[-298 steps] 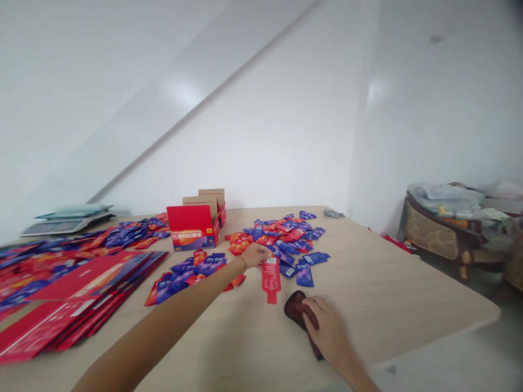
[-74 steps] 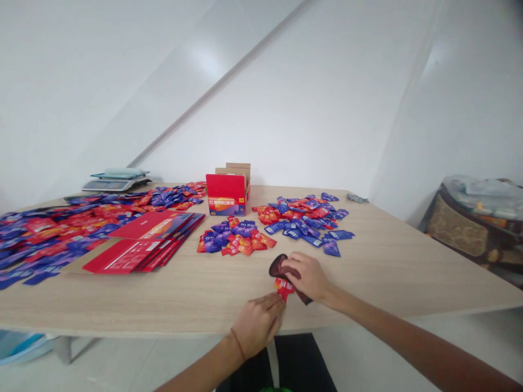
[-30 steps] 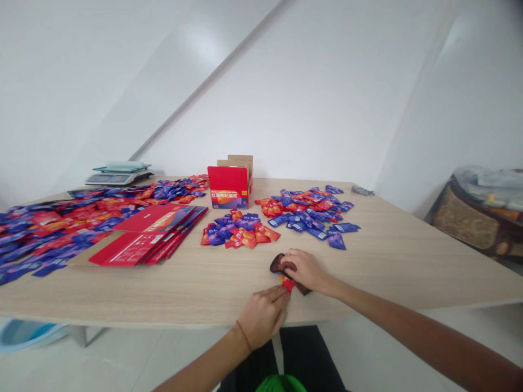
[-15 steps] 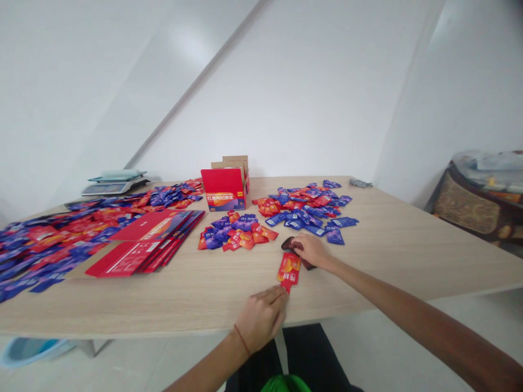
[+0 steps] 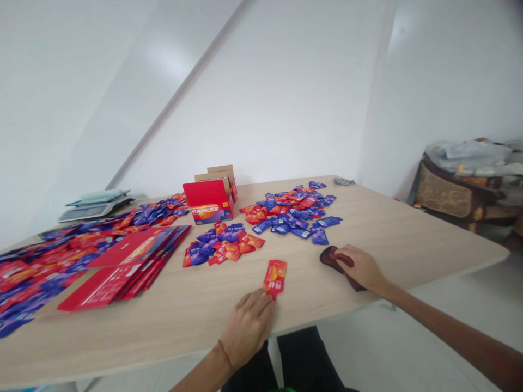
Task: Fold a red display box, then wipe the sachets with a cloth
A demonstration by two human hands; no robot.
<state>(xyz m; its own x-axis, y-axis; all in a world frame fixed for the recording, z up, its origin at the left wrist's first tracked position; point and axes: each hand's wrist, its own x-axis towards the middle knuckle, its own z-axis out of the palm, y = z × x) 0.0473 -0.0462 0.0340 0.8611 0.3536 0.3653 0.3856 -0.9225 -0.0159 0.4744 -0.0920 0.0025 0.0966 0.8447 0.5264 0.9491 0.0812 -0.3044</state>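
My left hand [image 5: 249, 321] is at the near edge of the table, its fingers together on the narrow end of a red sachet [image 5: 275, 275]. The sachet lies flat, its orange fruit picture facing up. Farther right, my right hand [image 5: 359, 267] grips a dark brown object with a rounded end [image 5: 329, 256]; my fingers cover its middle, and its kind is unclear. Beyond my left hand is a small pile of red and purple sachets [image 5: 223, 243]. A larger mixed pile of sachets [image 5: 290, 209] lies behind and to the right.
An open red carton [image 5: 208, 209] stands at the back. Flattened red cartons [image 5: 126, 267] are stacked on the left, beside a broad heap of sachets [image 5: 61, 261]. A scale [image 5: 96, 207] stands behind that heap. A chair piled with bags [image 5: 461, 188] is off to the right.
My right hand has moved right with the brown object, away from the red sachet. My left hand stays at the sachet's narrow end. The view has turned to the right.
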